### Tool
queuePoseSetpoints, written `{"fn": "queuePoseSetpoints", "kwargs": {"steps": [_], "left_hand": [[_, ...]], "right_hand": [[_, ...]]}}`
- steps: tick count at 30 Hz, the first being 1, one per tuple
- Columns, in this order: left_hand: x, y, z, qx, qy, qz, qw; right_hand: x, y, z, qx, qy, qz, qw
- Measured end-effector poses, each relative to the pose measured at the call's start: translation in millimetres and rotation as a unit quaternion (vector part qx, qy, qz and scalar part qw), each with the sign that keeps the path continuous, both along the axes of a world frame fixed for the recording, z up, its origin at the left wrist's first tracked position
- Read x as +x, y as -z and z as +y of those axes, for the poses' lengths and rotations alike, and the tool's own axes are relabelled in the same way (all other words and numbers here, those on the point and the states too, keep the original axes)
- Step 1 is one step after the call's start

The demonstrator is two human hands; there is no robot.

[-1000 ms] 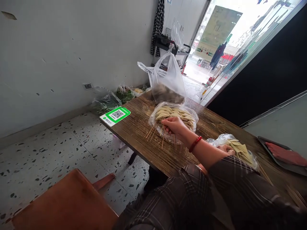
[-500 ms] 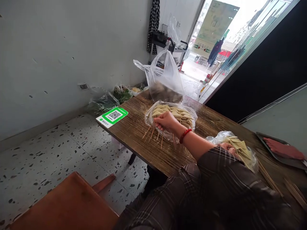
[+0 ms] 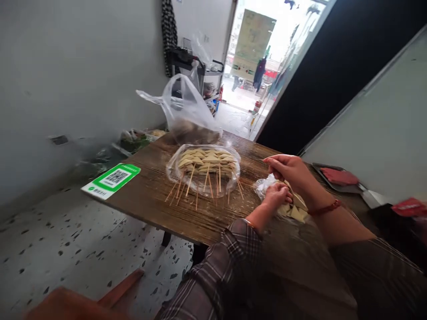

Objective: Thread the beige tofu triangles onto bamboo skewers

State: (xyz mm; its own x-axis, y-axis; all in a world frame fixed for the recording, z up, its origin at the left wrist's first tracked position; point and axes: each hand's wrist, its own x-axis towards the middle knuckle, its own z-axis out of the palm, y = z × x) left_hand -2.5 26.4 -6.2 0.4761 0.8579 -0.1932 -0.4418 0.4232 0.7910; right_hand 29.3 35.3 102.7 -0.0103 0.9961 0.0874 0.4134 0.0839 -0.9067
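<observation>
My left hand rests with curled fingers on a pile of pale yellow, flat triangular food pieces, which lie on a clear plastic bag. It seems to pinch one of them, though the fingers partly cover it. Just above and to the right, my right hand is raised in a pinch on a thin skewer, of which only a faint tip shows. Left of both hands, skewered triangular pieces are stacked on another plastic bag, their wooden skewers pointing towards me.
A knotted white plastic bag with dark contents stands at the table's far end. A green QR-code card lies at the left corner. Reddish meat sits in a dark tray at the right. A brown stool stands lower left.
My right hand has left the skewered stack and moved right, above my left hand at the loose pile. The view has turned to the right, and my left hand shows more fully.
</observation>
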Motion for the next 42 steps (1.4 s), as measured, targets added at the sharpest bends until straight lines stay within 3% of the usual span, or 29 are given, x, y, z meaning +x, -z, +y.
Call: {"fn": "queuePoseSetpoints", "kwargs": {"steps": [4,8,13,16,22,28,37,42], "left_hand": [[7.6,-0.3,3.3,0.008,0.002,0.018,1.000],[6.8,1.2,14.7,0.010,-0.007,0.014,1.000],[3.5,1.0,21.1,0.040,-0.013,0.025,0.999],[0.0,-0.2,21.2,0.056,-0.013,0.031,0.998],[-0.9,-0.2,22.7,0.060,-0.019,0.051,0.997],[-0.5,1.0,21.8,0.062,-0.021,0.071,0.995],[-0.8,1.4,20.7,0.074,-0.010,0.079,0.994],[0.5,1.7,21.4,0.072,-0.014,0.090,0.993]], "right_hand": [[91.4,10.6,-19.8,0.052,0.117,0.038,0.991],[163.5,39.8,-42.1,0.051,0.208,-0.011,0.977],[221.2,91.2,-57.6,0.021,0.272,-0.109,0.956],[243.3,113.0,-60.5,0.017,0.298,-0.174,0.938],[260.2,136.7,-51.8,0.023,0.328,-0.309,0.892],[258.7,154.1,-37.8,0.035,0.314,-0.373,0.873],[271.1,149.8,-44.3,0.047,0.308,-0.390,0.866],[264.6,146.2,-42.6,0.098,0.291,-0.419,0.855]]}}
